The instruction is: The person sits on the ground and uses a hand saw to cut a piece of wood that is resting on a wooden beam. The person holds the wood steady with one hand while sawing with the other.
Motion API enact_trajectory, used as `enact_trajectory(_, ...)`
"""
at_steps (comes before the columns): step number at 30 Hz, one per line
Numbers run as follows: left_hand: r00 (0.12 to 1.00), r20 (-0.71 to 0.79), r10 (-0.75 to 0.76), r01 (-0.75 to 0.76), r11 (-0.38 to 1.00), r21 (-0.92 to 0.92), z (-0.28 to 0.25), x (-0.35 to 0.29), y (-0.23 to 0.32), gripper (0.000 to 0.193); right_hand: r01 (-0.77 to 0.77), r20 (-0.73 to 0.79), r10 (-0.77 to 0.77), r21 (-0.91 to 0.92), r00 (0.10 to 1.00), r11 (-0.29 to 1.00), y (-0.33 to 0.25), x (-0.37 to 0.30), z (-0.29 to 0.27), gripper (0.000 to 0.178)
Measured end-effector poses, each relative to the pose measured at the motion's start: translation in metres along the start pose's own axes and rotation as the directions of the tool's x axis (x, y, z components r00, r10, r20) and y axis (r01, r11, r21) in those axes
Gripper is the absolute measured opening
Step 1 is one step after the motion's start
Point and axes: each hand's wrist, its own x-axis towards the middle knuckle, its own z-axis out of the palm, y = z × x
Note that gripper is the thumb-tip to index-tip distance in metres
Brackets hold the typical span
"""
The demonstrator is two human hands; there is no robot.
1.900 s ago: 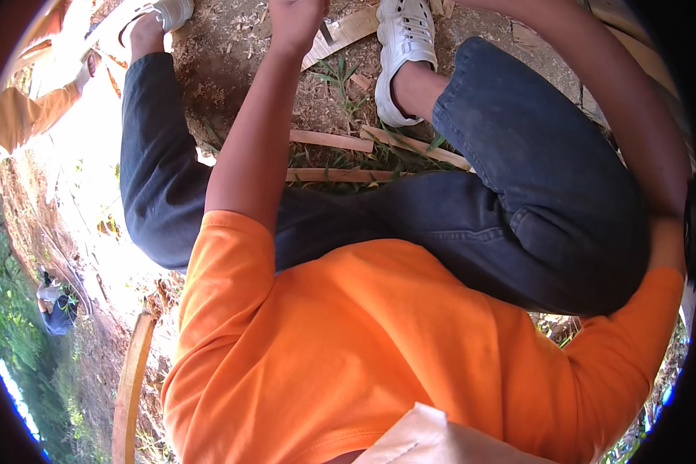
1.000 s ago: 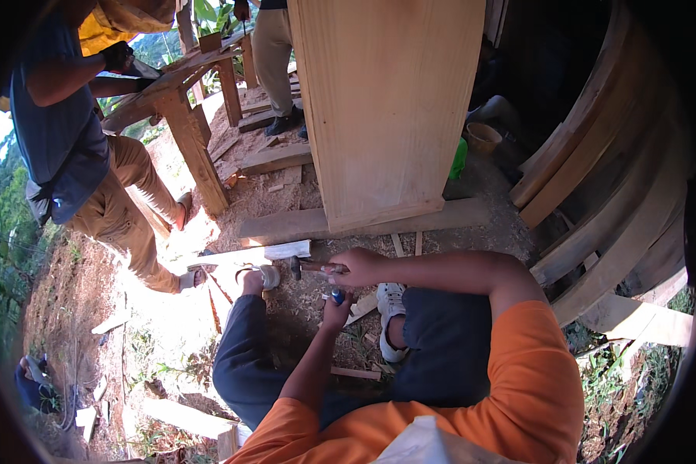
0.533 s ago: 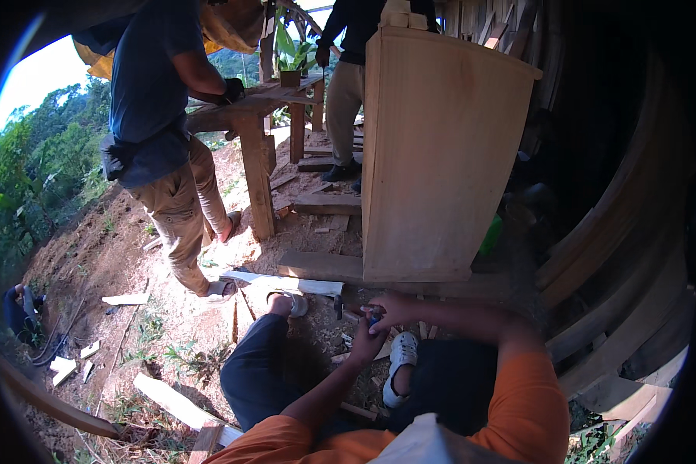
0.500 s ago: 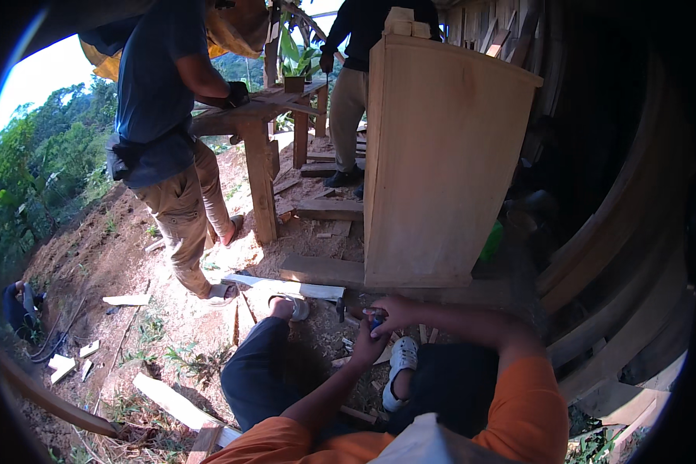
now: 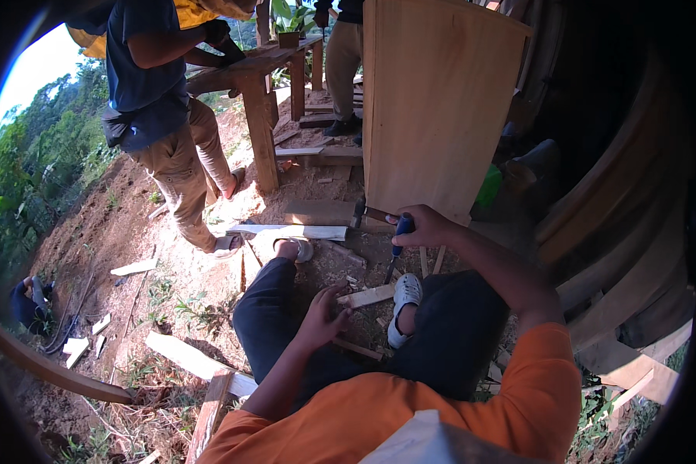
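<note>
My right hand [image 5: 429,229] is closed round a blue-handled tool [image 5: 403,226] that looks like a chisel, its thin dark shaft pointing down. The same hand also grips a hammer [image 5: 379,215] by its wooden handle, the dark head sticking out to the left. Lower down, my left hand [image 5: 322,319] has its fingers and thumb round the near-left end of a short pale wood piece [image 5: 370,296]. That piece lies close to my white shoe [image 5: 407,298], between my bent legs.
A tall pale wooden cabinet [image 5: 441,108] stands ahead. At left, a person [image 5: 158,116] works at a wooden bench [image 5: 251,73]; another person [image 5: 343,69] stands behind it. Boards [image 5: 309,232] and offcuts lie on the sloping ground. Long planks [image 5: 603,201] curve along the right.
My hands have parted. The right has risen forward with the hammer and blue-handled tool; the left has moved down-left onto the wood piece. The view has tilted down; the person at left has shifted their arms.
</note>
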Motion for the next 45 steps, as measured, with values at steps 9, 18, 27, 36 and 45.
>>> enact_trajectory(9,0.842,-0.365,-0.398,0.539,0.643,0.544,-0.105,-0.257,-0.087,0.078,-0.085,-0.215,0.103,0.094,0.971,0.992,-0.032,-0.015,0.002,0.042)
enact_trajectory(18,0.475,0.298,-0.828,0.264,0.457,0.849,-0.063,-0.268,-0.094,0.123,-0.036,-0.260,0.106,0.259,0.960,0.965,-0.003,-0.019,-0.022,0.032)
enact_trajectory(27,0.753,0.462,-0.469,-0.016,0.689,0.725,-0.050,-0.086,-0.165,0.094,-0.129,-0.250,0.125,0.002,0.960,0.992,-0.027,-0.035,-0.025,0.039)
enact_trajectory(36,0.922,0.229,-0.311,0.124,0.800,0.587,-0.042,0.160,-0.177,0.082,-0.072,-0.182,0.032,-0.217,0.983,0.973,-0.056,-0.010,-0.001,0.039)
enact_trajectory(45,0.874,0.256,-0.414,0.183,0.766,0.616,-0.041,0.260,-0.227,0.071,-0.036,0.136,0.047,-0.082,0.990,0.996,-0.029,0.062,0.052,0.048)
